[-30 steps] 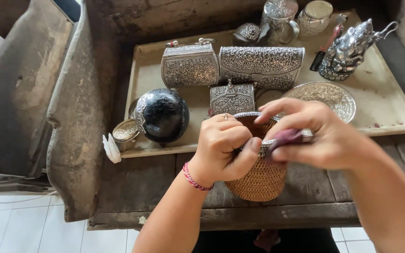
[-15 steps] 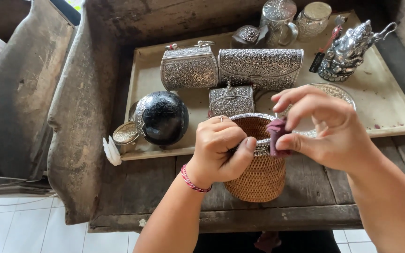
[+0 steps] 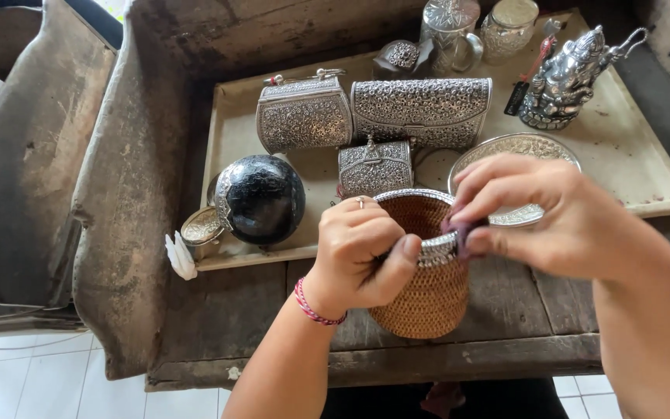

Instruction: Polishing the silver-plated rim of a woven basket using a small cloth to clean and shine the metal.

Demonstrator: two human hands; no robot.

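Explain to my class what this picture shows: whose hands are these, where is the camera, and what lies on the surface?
The camera sits on a person's head and looks down at their own two bare hands; there is no machine. The left hand grips a woven basket cup by its silver rim. The right hand pinches a small purple cloth against that rim. Behind, on a worn wooden table, a pale tray carries ornate silver boxes, a silver plate, a silver figurine and a dark round box.
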